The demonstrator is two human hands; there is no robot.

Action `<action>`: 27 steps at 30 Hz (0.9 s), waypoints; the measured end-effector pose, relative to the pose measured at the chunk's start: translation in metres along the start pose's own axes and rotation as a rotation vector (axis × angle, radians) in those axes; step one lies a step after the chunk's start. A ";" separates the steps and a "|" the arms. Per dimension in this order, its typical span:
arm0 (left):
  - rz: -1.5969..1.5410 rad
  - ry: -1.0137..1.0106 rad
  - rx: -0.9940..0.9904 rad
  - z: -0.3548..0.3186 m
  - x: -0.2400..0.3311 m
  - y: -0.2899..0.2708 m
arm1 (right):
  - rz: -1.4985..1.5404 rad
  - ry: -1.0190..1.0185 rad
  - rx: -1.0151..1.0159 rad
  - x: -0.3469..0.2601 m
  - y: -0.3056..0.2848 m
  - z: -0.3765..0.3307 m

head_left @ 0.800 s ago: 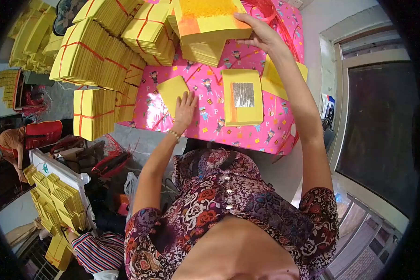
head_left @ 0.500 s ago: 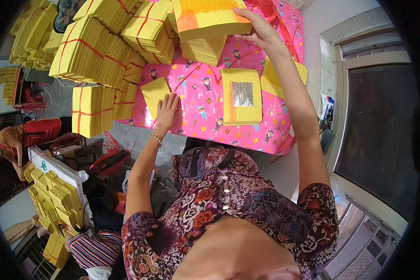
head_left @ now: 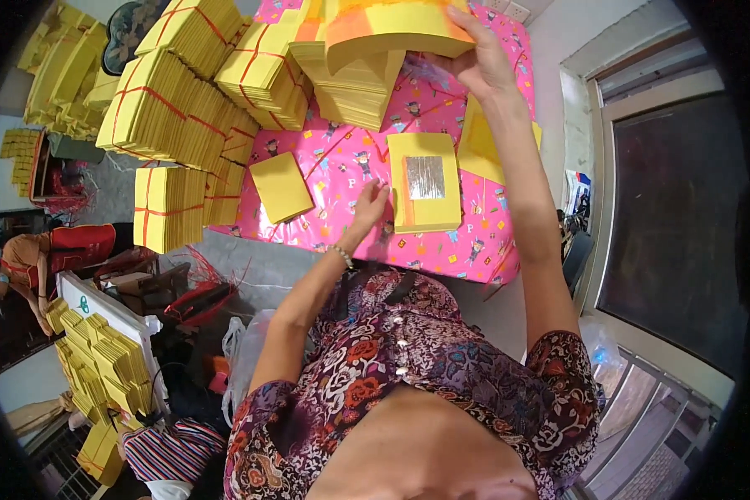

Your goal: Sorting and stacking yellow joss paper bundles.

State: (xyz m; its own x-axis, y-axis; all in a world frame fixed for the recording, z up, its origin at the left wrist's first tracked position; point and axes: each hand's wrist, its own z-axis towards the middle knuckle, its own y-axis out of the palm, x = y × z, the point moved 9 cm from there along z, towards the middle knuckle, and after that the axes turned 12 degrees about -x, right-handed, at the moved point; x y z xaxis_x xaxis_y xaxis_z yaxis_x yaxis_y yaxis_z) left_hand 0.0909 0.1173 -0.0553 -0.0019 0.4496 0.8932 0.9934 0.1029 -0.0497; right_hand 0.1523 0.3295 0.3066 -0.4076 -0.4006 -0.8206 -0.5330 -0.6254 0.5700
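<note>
- Five tied bundles of yellow paper [head_left: 175,117], bound with red string, can be counted at the left on and beside the pink patterned cloth [head_left: 475,250]; more may be hidden.
- One small loose yellow stack [head_left: 282,187] is seen lying alone on the cloth.
- The left hand [head_left: 368,207] is laid on the cloth, fingers loosely spread, nothing gripped, just beside one foil-centred stack [head_left: 425,182].
- One tall stack [head_left: 375,50] is held at its top sheets by the right hand [head_left: 482,60], fingers closed on the edge; sheets could probably be spilled if it is tipped.
</note>
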 end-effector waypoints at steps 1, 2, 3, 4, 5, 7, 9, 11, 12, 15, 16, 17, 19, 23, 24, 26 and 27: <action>-0.092 0.071 0.079 0.001 0.005 0.000 | -0.002 -0.050 0.021 -0.014 0.004 -0.014; -0.185 0.143 0.159 0.000 0.009 -0.004 | -0.003 -0.098 0.041 -0.024 0.005 -0.027; -0.182 0.147 0.143 -0.002 0.031 0.002 | -0.008 -0.108 0.053 -0.031 -0.005 -0.044; -0.382 0.063 0.081 -0.008 0.058 0.011 | -0.019 -0.109 0.095 -0.035 -0.021 -0.062; -0.581 -0.024 0.018 -0.013 0.075 0.023 | -0.031 -0.112 0.136 -0.039 -0.033 -0.081; -0.703 0.027 -0.077 -0.010 0.099 0.031 | 0.018 -0.097 0.167 -0.026 -0.044 -0.113; -1.169 0.016 -0.318 -0.015 0.142 0.056 | 0.102 -0.054 0.291 0.007 -0.062 -0.151; -1.335 0.052 -0.495 -0.022 0.167 0.067 | 0.166 0.068 0.313 0.063 -0.092 -0.187; -1.501 0.086 -0.666 -0.029 0.180 0.073 | 0.187 0.075 0.422 0.087 -0.099 -0.204; -1.356 -0.142 -0.592 -0.027 0.146 0.080 | 0.161 0.157 0.386 0.152 -0.129 -0.251; -1.124 -0.069 -0.545 -0.021 0.123 0.080 | 0.247 0.265 0.364 0.178 -0.138 -0.264; -1.122 -0.070 -0.543 -0.025 0.114 0.084 | 0.337 0.372 0.346 0.198 -0.141 -0.276; -0.886 -0.133 -0.451 -0.034 0.086 0.083 | 0.213 0.395 0.360 0.198 -0.135 -0.289; -0.924 -0.181 -0.500 -0.036 0.074 0.087 | 0.134 0.481 0.313 0.204 -0.137 -0.300; -0.796 -0.163 -0.475 -0.033 0.076 0.080 | 0.135 0.481 0.314 0.211 -0.141 -0.303; -0.672 -0.119 -0.432 -0.034 0.073 0.077 | -0.021 0.530 0.374 0.223 -0.156 -0.308; -0.547 -0.079 -0.399 -0.036 0.077 0.074 | -0.021 0.532 0.374 0.224 -0.156 -0.307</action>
State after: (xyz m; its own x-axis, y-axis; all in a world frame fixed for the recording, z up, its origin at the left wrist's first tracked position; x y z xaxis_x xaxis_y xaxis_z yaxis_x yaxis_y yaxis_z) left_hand 0.1687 0.1278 0.0256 -0.5094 0.4911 0.7066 0.8132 0.0062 0.5819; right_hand 0.3719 0.1312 0.0214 -0.0224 -0.7278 -0.6854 -0.7980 -0.4000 0.4508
